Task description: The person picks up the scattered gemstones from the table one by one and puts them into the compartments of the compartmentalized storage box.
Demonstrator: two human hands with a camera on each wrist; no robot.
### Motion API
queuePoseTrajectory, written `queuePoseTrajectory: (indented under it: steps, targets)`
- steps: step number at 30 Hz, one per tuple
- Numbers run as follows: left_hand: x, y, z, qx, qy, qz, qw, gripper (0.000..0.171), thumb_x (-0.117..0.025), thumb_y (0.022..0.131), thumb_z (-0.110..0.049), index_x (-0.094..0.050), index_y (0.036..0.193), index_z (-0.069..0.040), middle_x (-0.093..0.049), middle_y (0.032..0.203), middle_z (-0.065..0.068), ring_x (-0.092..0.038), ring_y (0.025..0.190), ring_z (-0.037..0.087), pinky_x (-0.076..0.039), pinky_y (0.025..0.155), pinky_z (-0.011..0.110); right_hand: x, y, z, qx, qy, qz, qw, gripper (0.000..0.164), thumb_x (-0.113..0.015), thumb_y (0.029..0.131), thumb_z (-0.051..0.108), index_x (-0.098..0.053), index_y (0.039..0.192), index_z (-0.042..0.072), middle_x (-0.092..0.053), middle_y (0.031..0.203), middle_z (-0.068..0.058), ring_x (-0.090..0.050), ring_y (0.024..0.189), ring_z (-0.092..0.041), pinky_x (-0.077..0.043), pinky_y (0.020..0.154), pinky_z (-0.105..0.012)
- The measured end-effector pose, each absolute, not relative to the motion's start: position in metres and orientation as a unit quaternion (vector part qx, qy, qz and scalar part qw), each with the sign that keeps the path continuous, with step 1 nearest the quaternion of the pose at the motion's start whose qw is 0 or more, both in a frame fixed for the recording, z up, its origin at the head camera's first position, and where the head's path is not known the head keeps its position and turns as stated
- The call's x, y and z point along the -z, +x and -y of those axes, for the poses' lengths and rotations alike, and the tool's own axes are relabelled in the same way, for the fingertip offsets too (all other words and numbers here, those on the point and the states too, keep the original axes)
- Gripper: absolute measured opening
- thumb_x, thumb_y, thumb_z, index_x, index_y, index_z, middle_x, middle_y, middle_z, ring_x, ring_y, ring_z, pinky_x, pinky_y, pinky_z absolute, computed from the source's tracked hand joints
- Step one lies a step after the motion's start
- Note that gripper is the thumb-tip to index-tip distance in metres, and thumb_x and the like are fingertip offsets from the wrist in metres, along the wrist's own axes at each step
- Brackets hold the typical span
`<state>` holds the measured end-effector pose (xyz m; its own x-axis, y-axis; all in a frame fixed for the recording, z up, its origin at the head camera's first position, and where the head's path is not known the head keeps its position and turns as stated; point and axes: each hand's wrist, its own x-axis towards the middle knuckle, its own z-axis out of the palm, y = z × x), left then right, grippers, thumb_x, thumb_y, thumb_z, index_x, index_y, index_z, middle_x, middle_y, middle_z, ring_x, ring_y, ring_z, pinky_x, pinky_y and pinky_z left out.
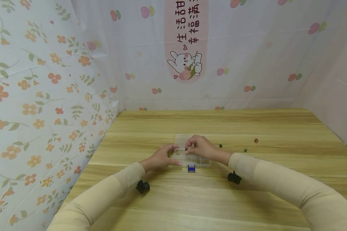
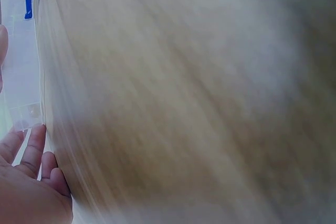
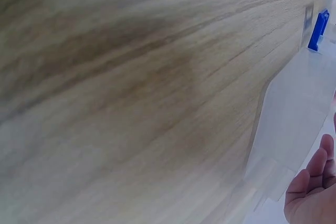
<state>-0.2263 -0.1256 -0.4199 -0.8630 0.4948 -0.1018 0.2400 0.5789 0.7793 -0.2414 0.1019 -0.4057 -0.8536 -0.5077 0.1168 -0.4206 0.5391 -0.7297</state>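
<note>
A clear plastic compartment box (image 1: 195, 159) lies on the table with its lid (image 1: 181, 140) folded back behind it. Its blue latch (image 1: 191, 168) faces the person. At the box's left end, my left hand (image 1: 159, 157) grips it, thumb along the front edge and fingers toward the back; the left wrist view shows those fingertips (image 2: 35, 135) at the box's end. Over the compartments, my right hand (image 1: 201, 148) pinches a small dark red bead (image 1: 186, 149). A pale bead (image 1: 177, 153) shows in the left compartment. In the right wrist view, the hand's fingers (image 3: 316, 163) curl beside the box.
Right of the box lie a dark green bead (image 1: 220, 146), a green bead (image 1: 245, 150) and a larger brown-red bead (image 1: 256, 140). Black wrist devices (image 1: 142, 186) hang under both forearms. Printed cloth (image 1: 234, 64) hangs behind the wooden table (image 1: 191, 202) and at its sides.
</note>
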Motion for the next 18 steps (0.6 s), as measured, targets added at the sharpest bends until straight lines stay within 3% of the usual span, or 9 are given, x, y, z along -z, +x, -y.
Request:
queuePoseTrajectory:
  steps: [18]
  targets:
    - [0.4194, -0.2247, 0.1254, -0.416, 0.200, -0.872, 0.164, 0.073, -0.084, 0.078, -0.031, -0.050, 0.139, -0.009, -0.049, 0.139, 0.013, -0.039, 0.131, 0.031, -0.031, 0.108, 0.049, 0.4059, -0.2402, -0.0987, 0.382, -0.251, -0.887, 0.065, 0.009, -0.079, 0.083, 0.015, -0.070, 0.085, 0.015, -0.057, 0.092, 0.000, -0.046, 0.074, -0.017, -0.042, 0.064, -0.032]
